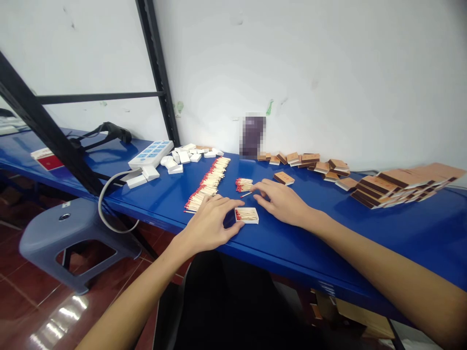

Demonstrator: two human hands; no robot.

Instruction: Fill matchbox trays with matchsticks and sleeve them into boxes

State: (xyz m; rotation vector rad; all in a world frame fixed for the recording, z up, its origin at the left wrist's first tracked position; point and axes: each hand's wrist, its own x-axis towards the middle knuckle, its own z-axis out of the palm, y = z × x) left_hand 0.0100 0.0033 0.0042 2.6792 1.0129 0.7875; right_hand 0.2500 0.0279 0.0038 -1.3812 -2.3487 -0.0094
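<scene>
A white matchbox tray (251, 221) filled with red-tipped matches lies on the blue table, close to its front edge. My left hand (213, 221) grips the tray's left end between thumb and fingers. Just beyond the tray, my right hand (279, 200) pinches a single match (246, 195), its red head pointing left. Behind that match sits a small pile of matches (243, 184). To the left stretches a long row of matches (209, 183), its near end partly hidden by my left hand. One closed matchbox (283, 178) rests behind my right hand.
Closed matchboxes (310, 159) line the wall, with a large stack (397, 184) at right. White empty-looking trays (186, 154) lie by a white power strip (151, 154). A black metal post (158, 68) rises at left. A grey stool (69, 233) stands below.
</scene>
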